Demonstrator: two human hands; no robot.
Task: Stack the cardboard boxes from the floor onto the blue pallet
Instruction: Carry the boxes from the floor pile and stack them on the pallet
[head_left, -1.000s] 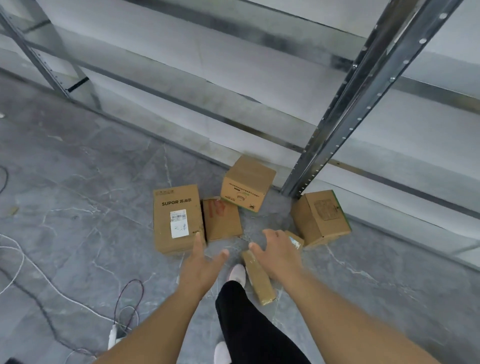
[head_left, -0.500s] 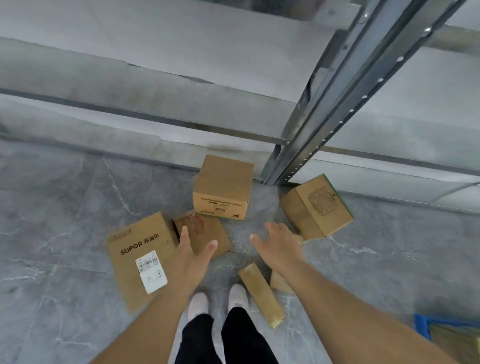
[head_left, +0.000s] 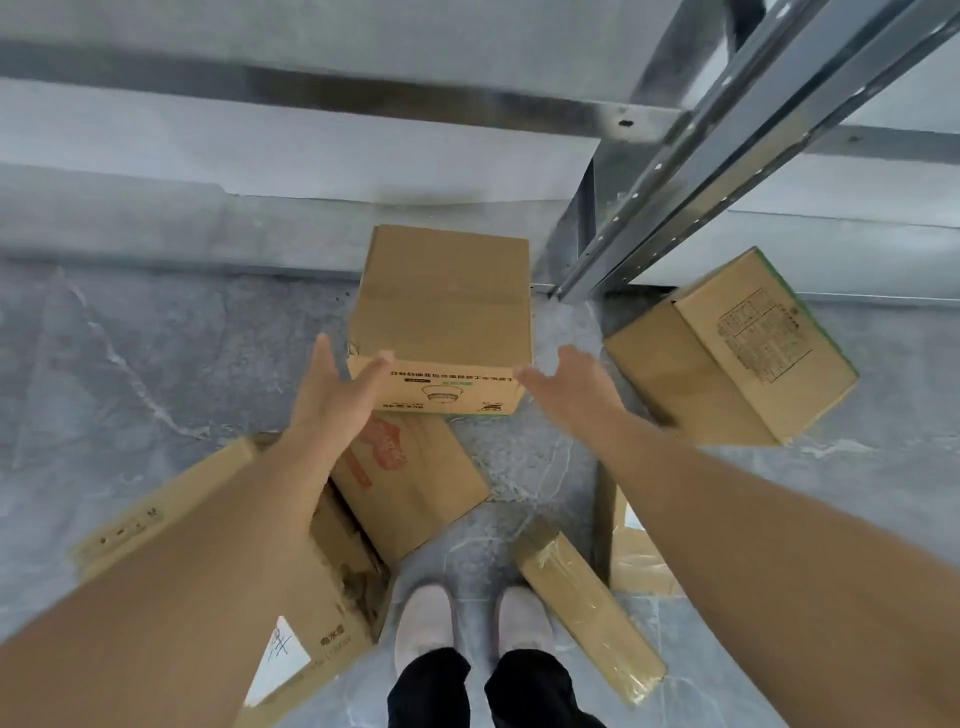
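A cube-shaped cardboard box (head_left: 445, 312) with a printed front face stands on the floor straight ahead. My left hand (head_left: 332, 395) is spread at its left front corner, thumb at the top edge. My right hand (head_left: 576, 389) is spread at its right front corner, thumb reaching toward the edge. Neither hand grips it. Around it lie a flat box with red print (head_left: 421, 478), a large box with a white label (head_left: 322, 613) under my left forearm, a tilted box with a printed table (head_left: 737, 353) and a slim taped box (head_left: 592, 608). The blue pallet is out of view.
A metal shelving upright (head_left: 727, 156) slants down to the floor just right of the cube box, with shelf boards behind. A partly hidden flat box (head_left: 631, 556) lies under my right forearm. My feet (head_left: 467, 623) stand between the boxes on grey marble floor.
I have leaned forward and down. Both hands moved from above the flat boxes to the front corners of the cube box. The blue corner at lower right left the view.
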